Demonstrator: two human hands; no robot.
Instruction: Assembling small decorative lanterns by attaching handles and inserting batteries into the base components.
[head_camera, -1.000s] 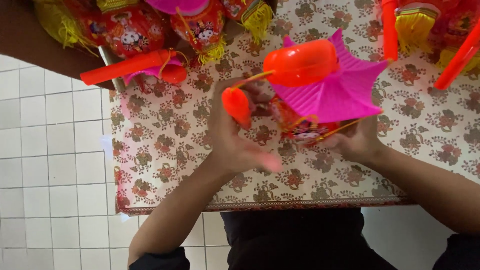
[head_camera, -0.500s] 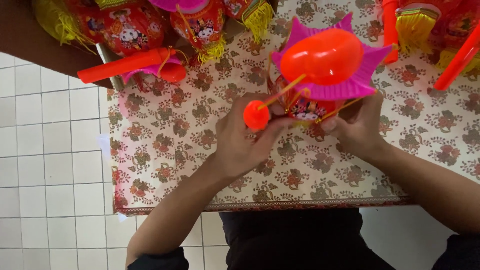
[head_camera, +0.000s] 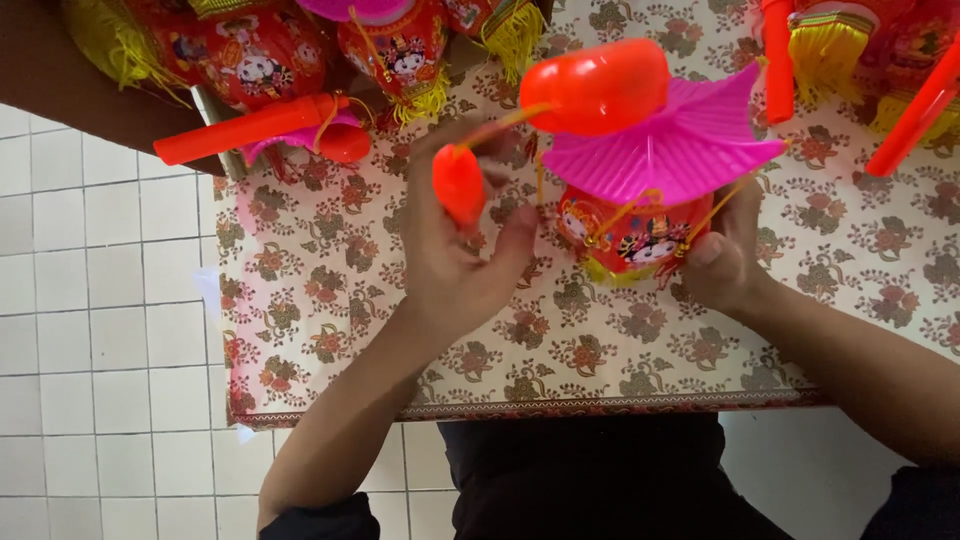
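Left hand (head_camera: 455, 265) fingers pinch the small orange plastic bulb (head_camera: 459, 183); right hand (head_camera: 725, 262) fingers should keep gripping the red paper lantern (head_camera: 632, 235) steady beneath its pink pleated canopy (head_camera: 672, 140).

A pink pleated canopy (head_camera: 665, 150) is seen over a red lantern (head_camera: 632, 235) trimmed in gold, topped by an orange-red handle (head_camera: 597, 85). The tablecloth (head_camera: 330, 300) is patterned with brown-red flowers on cream; white floor tiles (head_camera: 100, 330) are at left.
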